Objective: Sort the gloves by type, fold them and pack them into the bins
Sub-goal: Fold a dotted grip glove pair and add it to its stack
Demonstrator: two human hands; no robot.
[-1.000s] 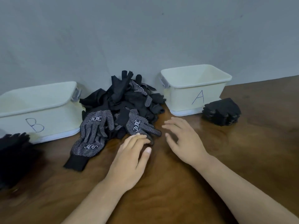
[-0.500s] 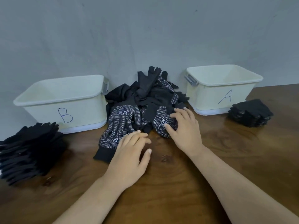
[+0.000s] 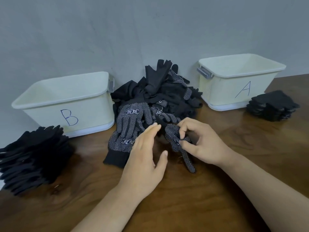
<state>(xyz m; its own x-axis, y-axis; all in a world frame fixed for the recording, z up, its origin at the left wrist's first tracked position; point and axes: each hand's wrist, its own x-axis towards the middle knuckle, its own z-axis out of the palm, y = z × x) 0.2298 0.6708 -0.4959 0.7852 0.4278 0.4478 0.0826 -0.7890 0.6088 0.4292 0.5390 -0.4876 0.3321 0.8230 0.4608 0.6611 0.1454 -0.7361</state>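
While right hand (image 3: 205,144) fingers pinch crumpled black white-dotted glove (image 3: 171,133), left hand (image 3: 143,161) fingers straight.

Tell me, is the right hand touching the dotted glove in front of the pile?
Touching. The head view shows the right hand pinching the dotted glove between thumb and fingers, with one glove finger dangling toward the table.

We see only our own two arms, bare all the way. Our left hand (image 3: 143,158) and our right hand (image 3: 202,144) are uncovered from fingertips to wrist, the fingers slim, the nails short and plain; the left thumbnail (image 3: 165,153) shows most clearly. The left forearm (image 3: 107,210) and the right forearm (image 3: 260,190) are smooth and unclothed right down to the lower edge of the view.
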